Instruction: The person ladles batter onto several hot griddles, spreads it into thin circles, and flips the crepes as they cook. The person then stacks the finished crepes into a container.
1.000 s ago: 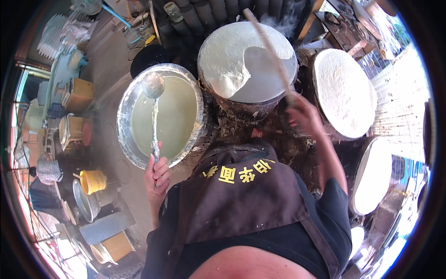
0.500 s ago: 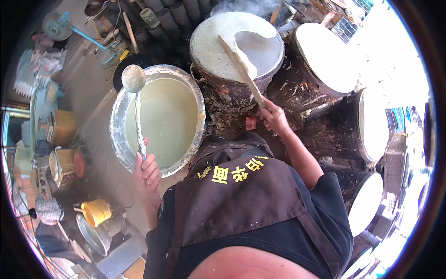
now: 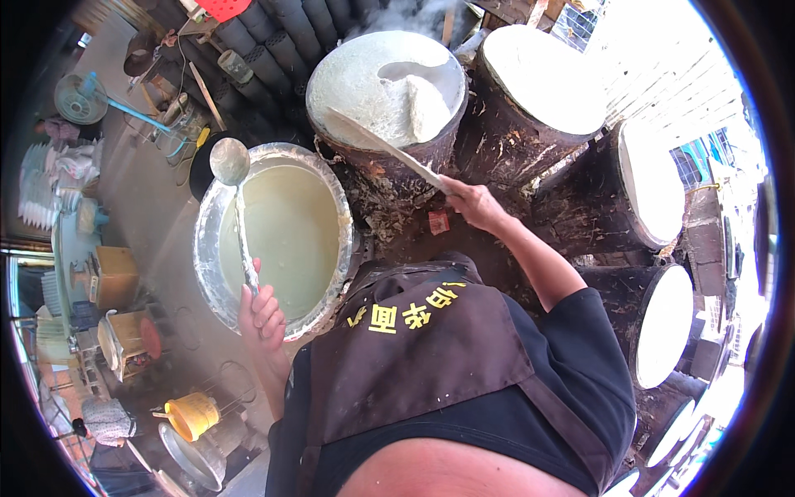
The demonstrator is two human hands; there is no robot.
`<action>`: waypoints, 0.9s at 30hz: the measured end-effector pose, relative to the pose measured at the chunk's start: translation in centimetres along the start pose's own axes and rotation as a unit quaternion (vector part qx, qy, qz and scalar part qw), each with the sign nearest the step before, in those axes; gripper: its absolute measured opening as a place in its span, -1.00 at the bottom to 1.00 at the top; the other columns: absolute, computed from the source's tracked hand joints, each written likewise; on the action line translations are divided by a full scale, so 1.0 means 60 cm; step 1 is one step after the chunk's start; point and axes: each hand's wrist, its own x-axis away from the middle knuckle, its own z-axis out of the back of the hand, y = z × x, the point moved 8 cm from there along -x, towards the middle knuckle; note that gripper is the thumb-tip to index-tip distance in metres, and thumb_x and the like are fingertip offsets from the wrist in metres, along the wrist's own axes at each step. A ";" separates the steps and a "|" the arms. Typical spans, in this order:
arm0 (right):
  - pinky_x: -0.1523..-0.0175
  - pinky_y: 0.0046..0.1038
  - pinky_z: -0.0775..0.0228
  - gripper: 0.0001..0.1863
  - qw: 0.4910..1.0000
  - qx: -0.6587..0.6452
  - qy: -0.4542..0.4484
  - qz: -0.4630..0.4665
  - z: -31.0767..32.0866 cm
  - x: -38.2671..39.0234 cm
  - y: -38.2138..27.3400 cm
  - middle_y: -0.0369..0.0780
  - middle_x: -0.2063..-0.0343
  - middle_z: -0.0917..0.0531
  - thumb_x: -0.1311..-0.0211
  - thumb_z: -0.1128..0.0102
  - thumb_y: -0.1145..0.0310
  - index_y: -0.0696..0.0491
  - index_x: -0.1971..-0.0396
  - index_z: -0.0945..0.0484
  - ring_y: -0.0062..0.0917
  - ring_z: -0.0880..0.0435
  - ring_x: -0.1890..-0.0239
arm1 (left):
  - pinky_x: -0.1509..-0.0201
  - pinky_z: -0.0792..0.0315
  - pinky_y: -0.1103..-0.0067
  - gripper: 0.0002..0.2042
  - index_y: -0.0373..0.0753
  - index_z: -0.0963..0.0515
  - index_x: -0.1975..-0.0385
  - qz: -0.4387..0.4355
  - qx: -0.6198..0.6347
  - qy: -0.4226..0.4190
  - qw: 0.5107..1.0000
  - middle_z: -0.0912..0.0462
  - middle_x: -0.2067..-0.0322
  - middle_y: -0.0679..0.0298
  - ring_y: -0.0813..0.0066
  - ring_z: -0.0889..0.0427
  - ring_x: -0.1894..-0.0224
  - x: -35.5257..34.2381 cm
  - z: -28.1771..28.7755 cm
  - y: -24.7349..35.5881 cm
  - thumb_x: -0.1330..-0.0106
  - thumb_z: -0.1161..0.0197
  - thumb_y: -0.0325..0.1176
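A long-handled ladle (image 3: 229, 161) is upright in my left hand (image 3: 263, 313), its batter-smeared bowl at the rim of a large metal tub (image 3: 207, 217). Pale, runny batter (image 3: 286, 228) fills much of the tub. My right hand (image 3: 476, 203) grips a flat wooden stick (image 3: 385, 147), which reaches over the near side of a round griddle (image 3: 352, 79) on a dark drum stove. A pale batter layer covers most of the griddle, with a thicker folded heap (image 3: 427, 109) near its right side. A smooth, thinner patch shows at the far side.
More drum stoves with round white tops curve away on my right, the nearest one (image 3: 542, 79) beside the griddle. Dark cylindrical briquettes (image 3: 286, 54) stand behind. A blue fan (image 3: 80, 98), cardboard box (image 3: 114, 277) and yellow bucket (image 3: 192, 416) are at left. Steam rises behind the griddle.
The stick has swung off the batter's middle toward the griddle's near edge, leaving a folded heap at right. The smooth patch has shrunk. My left hand still holds the ladle upright.
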 end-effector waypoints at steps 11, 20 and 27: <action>0.47 -0.42 -0.52 -0.58 0.996 0.021 0.084 -0.011 0.141 -0.157 0.108 -0.10 0.36 -0.71 -0.26 -0.03 0.45 -0.08 -0.14 -0.48 -0.47 -0.63 0.59 | 0.77 -0.23 0.73 -0.50 -0.25 0.11 -0.39 -0.018 0.014 0.036 0.999 -0.21 0.56 0.33 0.66 -0.21 0.69 -0.038 -0.057 -0.064 -0.54 0.24 -0.26; 0.37 -0.30 -0.56 -0.57 0.997 0.062 0.032 0.032 0.164 -0.198 0.159 0.02 0.40 -0.67 -0.22 -0.11 0.48 0.06 -0.12 -0.45 -0.24 -0.70 0.47 | 0.79 -0.21 0.74 -0.50 -0.24 0.11 -0.39 -0.060 0.015 0.083 0.995 -0.19 0.57 0.34 0.67 -0.21 0.71 -0.046 -0.088 -0.110 -0.53 0.23 -0.29; 0.29 -0.19 -0.52 -0.61 0.994 0.091 0.041 -0.044 0.197 -0.379 0.188 -0.04 0.22 -0.66 -0.27 0.06 0.37 -0.14 -0.09 -0.48 -0.23 -0.69 0.33 | 0.76 -0.20 0.74 -0.50 -0.21 0.10 -0.40 -0.065 0.013 0.088 0.994 -0.17 0.59 0.38 0.70 -0.19 0.69 -0.066 -0.142 -0.143 -0.54 0.23 -0.26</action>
